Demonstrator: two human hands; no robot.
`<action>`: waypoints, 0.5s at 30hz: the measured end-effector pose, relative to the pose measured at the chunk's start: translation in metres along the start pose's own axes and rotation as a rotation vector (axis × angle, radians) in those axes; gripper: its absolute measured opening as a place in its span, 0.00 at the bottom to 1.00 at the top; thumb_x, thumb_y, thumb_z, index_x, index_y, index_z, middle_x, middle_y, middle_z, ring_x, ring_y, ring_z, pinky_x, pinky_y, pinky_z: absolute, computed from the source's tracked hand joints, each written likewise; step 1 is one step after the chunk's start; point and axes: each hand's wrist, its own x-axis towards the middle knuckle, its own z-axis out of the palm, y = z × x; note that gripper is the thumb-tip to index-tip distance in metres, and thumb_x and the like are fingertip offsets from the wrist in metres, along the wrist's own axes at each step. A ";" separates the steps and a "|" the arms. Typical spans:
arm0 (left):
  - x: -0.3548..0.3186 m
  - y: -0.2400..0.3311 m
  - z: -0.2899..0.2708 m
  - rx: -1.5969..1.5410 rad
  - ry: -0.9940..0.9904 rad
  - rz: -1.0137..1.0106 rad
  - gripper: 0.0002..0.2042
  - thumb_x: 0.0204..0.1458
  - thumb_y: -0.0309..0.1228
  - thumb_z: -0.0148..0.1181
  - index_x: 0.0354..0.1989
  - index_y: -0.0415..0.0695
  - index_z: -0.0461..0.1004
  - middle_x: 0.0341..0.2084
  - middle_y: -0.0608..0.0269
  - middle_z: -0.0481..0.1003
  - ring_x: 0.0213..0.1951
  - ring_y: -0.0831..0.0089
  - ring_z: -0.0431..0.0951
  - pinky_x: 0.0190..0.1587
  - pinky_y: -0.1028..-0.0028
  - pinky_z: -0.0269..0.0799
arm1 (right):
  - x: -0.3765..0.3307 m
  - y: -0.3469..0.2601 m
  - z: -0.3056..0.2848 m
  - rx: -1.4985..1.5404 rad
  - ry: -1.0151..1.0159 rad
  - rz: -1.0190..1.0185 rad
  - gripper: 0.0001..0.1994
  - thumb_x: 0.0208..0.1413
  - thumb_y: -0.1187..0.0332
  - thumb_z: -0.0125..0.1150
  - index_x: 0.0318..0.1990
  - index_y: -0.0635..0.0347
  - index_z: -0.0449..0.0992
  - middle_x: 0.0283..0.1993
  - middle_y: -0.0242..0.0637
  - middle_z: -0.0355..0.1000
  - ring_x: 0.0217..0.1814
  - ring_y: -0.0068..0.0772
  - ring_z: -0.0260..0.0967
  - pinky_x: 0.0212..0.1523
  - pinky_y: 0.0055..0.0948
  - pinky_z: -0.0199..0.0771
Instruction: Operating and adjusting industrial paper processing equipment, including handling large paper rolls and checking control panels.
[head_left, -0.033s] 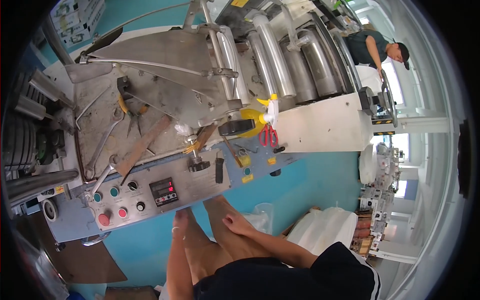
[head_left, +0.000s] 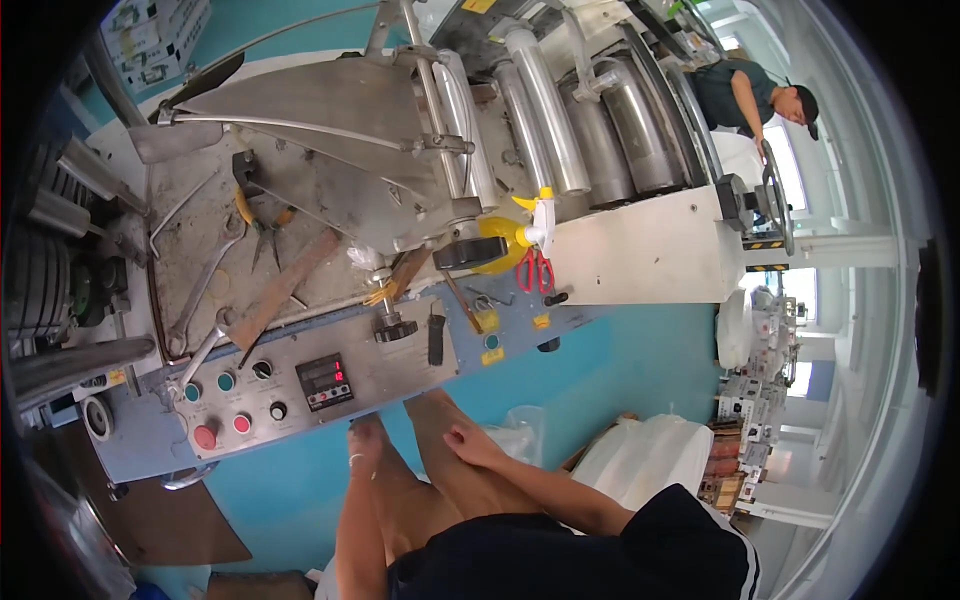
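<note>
My left hand (head_left: 367,438) rests at my left knee, below the front edge of the machine's control panel (head_left: 394,358). A thin white band circles its wrist, and its fingers are too foreshortened to make out. My right hand (head_left: 476,446) lies on my right thigh with the fingers curled in, and nothing shows in it. Nearest above the hands, the panel carries a small red-lit display (head_left: 325,380), a red stop button (head_left: 205,436) and several smaller buttons. A black knob (head_left: 396,328) stands above its edge.
Wrenches (head_left: 208,282), pliers (head_left: 264,225) and a wooden strip (head_left: 285,290) lie on the metal bed. Red-handled scissors (head_left: 534,270) sit by a yellow spray bottle (head_left: 505,246). Steel rollers (head_left: 548,110) stand behind. A person (head_left: 745,95) is at the far right. White-wrapped goods (head_left: 645,460) lie right.
The view has shifted very slightly, so the panel appears a little further left. Both hands stay on my legs.
</note>
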 end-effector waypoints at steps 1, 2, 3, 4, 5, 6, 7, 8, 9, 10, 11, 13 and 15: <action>-0.017 0.017 0.007 0.139 -0.128 -0.021 0.16 0.50 0.43 0.48 0.36 0.42 0.71 0.36 0.50 0.74 0.39 0.53 0.73 0.41 0.61 0.69 | 0.002 0.012 -0.006 -0.005 -0.014 0.004 0.16 0.54 0.58 0.51 0.30 0.65 0.71 0.24 0.45 0.70 0.26 0.36 0.70 0.29 0.34 0.68; -0.035 0.044 0.005 0.280 -0.240 -0.055 0.17 0.50 0.43 0.46 0.39 0.43 0.72 0.38 0.49 0.73 0.42 0.51 0.72 0.44 0.59 0.68 | 0.007 0.020 -0.013 0.120 -0.015 0.082 0.15 0.54 0.59 0.52 0.30 0.65 0.72 0.24 0.42 0.70 0.25 0.31 0.69 0.27 0.32 0.69; -0.044 0.053 0.001 0.310 -0.340 -0.006 0.18 0.50 0.43 0.45 0.41 0.45 0.72 0.40 0.49 0.73 0.44 0.51 0.71 0.47 0.59 0.67 | 0.011 0.019 -0.012 0.247 -0.039 0.147 0.14 0.54 0.60 0.53 0.31 0.65 0.72 0.24 0.39 0.70 0.24 0.26 0.69 0.26 0.29 0.69; -0.051 0.058 -0.002 0.330 -0.433 0.033 0.18 0.50 0.43 0.44 0.43 0.46 0.72 0.41 0.49 0.72 0.46 0.51 0.70 0.49 0.58 0.65 | 0.015 0.021 -0.015 0.359 -0.034 0.178 0.12 0.54 0.62 0.53 0.32 0.64 0.72 0.24 0.37 0.70 0.24 0.26 0.68 0.26 0.27 0.70; -0.055 0.060 -0.002 0.257 -0.380 0.101 0.18 0.49 0.42 0.46 0.42 0.45 0.72 0.42 0.50 0.72 0.45 0.52 0.71 0.49 0.61 0.66 | 0.018 0.024 -0.021 0.462 -0.047 0.211 0.11 0.54 0.64 0.53 0.33 0.64 0.72 0.25 0.35 0.70 0.24 0.25 0.68 0.26 0.25 0.70; -0.054 0.065 -0.004 0.216 -0.355 0.117 0.18 0.49 0.42 0.47 0.42 0.45 0.72 0.42 0.49 0.72 0.46 0.53 0.71 0.48 0.61 0.66 | 0.019 0.025 -0.027 0.499 -0.018 0.226 0.09 0.54 0.66 0.52 0.34 0.62 0.73 0.25 0.34 0.71 0.24 0.25 0.68 0.28 0.23 0.71; -0.054 0.063 -0.006 0.152 -0.295 0.074 0.18 0.49 0.42 0.47 0.42 0.44 0.72 0.40 0.48 0.72 0.45 0.53 0.71 0.48 0.61 0.66 | 0.019 0.018 -0.034 0.466 -0.016 0.195 0.08 0.54 0.66 0.51 0.34 0.61 0.73 0.25 0.34 0.71 0.24 0.23 0.68 0.27 0.20 0.69; -0.055 0.068 -0.017 0.084 -0.229 -0.020 0.18 0.50 0.43 0.47 0.40 0.43 0.72 0.39 0.47 0.73 0.44 0.51 0.71 0.48 0.60 0.66 | 0.022 0.014 -0.037 0.488 -0.068 0.239 0.08 0.55 0.67 0.51 0.34 0.61 0.73 0.24 0.33 0.70 0.23 0.22 0.67 0.26 0.20 0.68; -0.052 0.064 -0.022 0.043 -0.108 -0.071 0.18 0.50 0.44 0.47 0.40 0.43 0.72 0.38 0.46 0.73 0.44 0.51 0.72 0.47 0.61 0.66 | 0.025 0.008 -0.040 0.492 -0.091 0.271 0.08 0.55 0.67 0.50 0.34 0.62 0.73 0.24 0.33 0.70 0.23 0.21 0.66 0.24 0.19 0.67; -0.045 0.058 -0.028 0.004 -0.003 -0.104 0.19 0.50 0.44 0.47 0.40 0.42 0.72 0.38 0.45 0.73 0.43 0.50 0.72 0.47 0.61 0.66 | 0.030 0.007 -0.040 0.479 -0.088 0.236 0.09 0.55 0.66 0.50 0.34 0.62 0.73 0.24 0.33 0.70 0.22 0.20 0.65 0.23 0.19 0.65; -0.043 0.056 -0.043 0.000 0.023 -0.126 0.19 0.50 0.44 0.47 0.40 0.42 0.72 0.38 0.45 0.73 0.43 0.50 0.72 0.47 0.61 0.66 | 0.032 0.010 -0.037 0.471 -0.070 0.209 0.09 0.55 0.66 0.50 0.33 0.62 0.73 0.23 0.32 0.70 0.21 0.19 0.65 0.22 0.19 0.64; -0.047 0.056 -0.071 -0.174 0.130 -0.285 0.19 0.50 0.44 0.47 0.40 0.41 0.72 0.39 0.45 0.72 0.43 0.48 0.71 0.47 0.61 0.67 | 0.036 -0.003 -0.032 0.454 -0.097 0.177 0.09 0.55 0.66 0.50 0.33 0.62 0.72 0.23 0.32 0.70 0.21 0.19 0.64 0.22 0.19 0.64; -0.045 -0.006 -0.084 -0.250 0.224 -0.341 0.19 0.50 0.43 0.47 0.40 0.40 0.72 0.37 0.46 0.73 0.41 0.52 0.73 0.45 0.63 0.68 | 0.038 -0.024 -0.019 0.372 -0.127 0.110 0.10 0.55 0.64 0.50 0.30 0.62 0.71 0.22 0.32 0.69 0.20 0.20 0.64 0.23 0.21 0.64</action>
